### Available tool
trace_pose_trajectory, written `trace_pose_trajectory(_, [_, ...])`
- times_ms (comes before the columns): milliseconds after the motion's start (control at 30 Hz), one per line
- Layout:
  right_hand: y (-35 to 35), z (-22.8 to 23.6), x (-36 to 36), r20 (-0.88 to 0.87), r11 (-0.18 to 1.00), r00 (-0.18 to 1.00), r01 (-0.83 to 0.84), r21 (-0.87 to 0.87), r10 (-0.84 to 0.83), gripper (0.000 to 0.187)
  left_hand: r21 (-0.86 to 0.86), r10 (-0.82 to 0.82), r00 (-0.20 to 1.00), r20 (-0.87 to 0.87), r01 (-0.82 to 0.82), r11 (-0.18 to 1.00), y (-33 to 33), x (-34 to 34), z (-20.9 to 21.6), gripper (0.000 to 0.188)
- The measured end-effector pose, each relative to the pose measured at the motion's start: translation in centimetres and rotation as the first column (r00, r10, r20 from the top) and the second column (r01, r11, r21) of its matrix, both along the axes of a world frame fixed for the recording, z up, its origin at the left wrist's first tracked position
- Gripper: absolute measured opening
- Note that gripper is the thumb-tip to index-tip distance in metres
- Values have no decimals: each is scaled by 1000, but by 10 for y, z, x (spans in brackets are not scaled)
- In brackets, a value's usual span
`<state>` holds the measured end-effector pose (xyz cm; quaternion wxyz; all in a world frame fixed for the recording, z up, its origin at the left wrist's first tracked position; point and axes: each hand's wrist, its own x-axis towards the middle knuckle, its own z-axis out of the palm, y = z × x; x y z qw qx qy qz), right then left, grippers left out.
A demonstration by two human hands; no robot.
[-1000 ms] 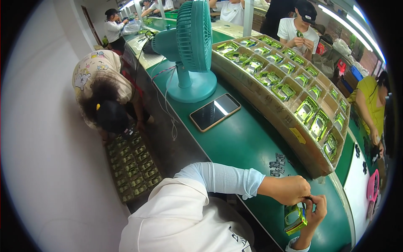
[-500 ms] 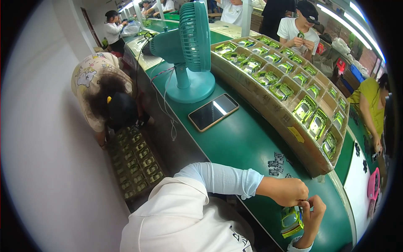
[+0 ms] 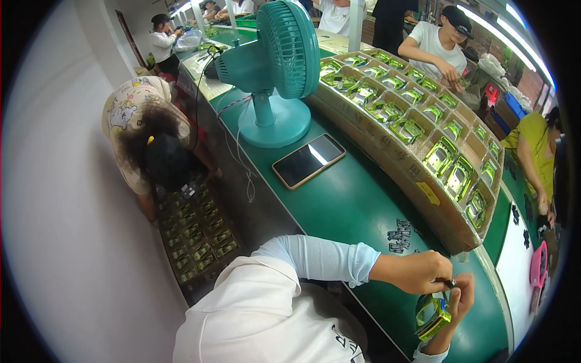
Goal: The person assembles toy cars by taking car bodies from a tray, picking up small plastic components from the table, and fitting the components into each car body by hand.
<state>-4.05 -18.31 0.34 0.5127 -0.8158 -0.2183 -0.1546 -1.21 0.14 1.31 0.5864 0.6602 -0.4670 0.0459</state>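
Observation:
Low on the right, my left hand (image 3: 417, 270) comes in from a light blue sleeve, fingers pinched on a small black piece (image 3: 451, 283). Right beside it, my right hand (image 3: 463, 297) is closed on a bright green plastic toy car body (image 3: 431, 317) with clear window parts, tilted above the green tabletop. The two hands almost touch where the black piece meets the car body's upper end. Their fingers cover part of that contact. Several small black parts (image 3: 399, 236) lie loose on the table just beyond my left hand.
A long cardboard box (image 3: 387, 142) with dividers holds many green car bodies. A teal fan (image 3: 275, 121) and a phone (image 3: 308, 161) stand and lie on the table (image 3: 357, 206). At left, a person (image 3: 151, 139) bends over another filled box (image 3: 196, 236). A co-worker (image 3: 439, 51) sits across.
My hands and the green car body have shifted slightly right and the car body is raised. The black piece now shows between my fingers. The fan head has turned right.

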Motion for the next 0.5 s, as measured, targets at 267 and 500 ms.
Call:
trace_pose_trajectory(267, [18, 6, -5, -488, 887, 838, 13, 462, 242, 19, -189, 37, 999, -19, -40, 981, 4, 3, -2, 14])
trace_pose_trajectory(500, [15, 8, -5, -498, 869, 860, 158, 470, 113, 10, -50, 113, 967, 228, -105, 993, 7, 9, -3, 14])
